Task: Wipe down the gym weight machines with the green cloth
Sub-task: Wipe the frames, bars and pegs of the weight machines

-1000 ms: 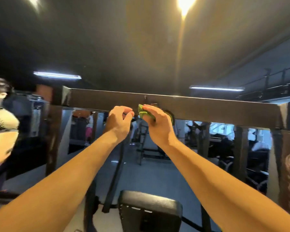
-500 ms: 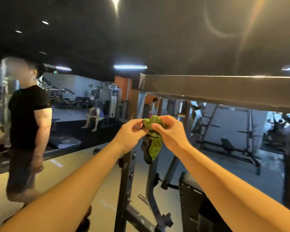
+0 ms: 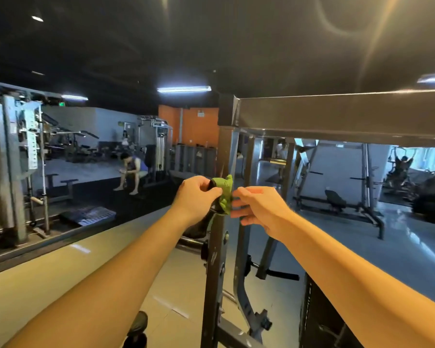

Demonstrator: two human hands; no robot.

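Observation:
A crumpled green cloth (image 3: 225, 194) hangs between both hands at chest height, in front of the dark upright post (image 3: 215, 267) of a weight rack. My left hand (image 3: 197, 194) grips the cloth's upper left part with curled fingers. My right hand (image 3: 258, 209) pinches its right edge between thumb and fingertips. The rack's grey top crossbar (image 3: 342, 114) runs to the right above the hands.
A black padded bench (image 3: 322, 320) sits low at the right under my right arm. Cable machines (image 3: 18, 151) stand at the left. A seated person (image 3: 132, 172) is far back on the dark mat. More racks and a bench (image 3: 337, 199) stand behind on the right.
The view has swung left from the crossbar's middle to its left end. Both hands came down off the crossbar with the cloth and now hold it by the upright post.

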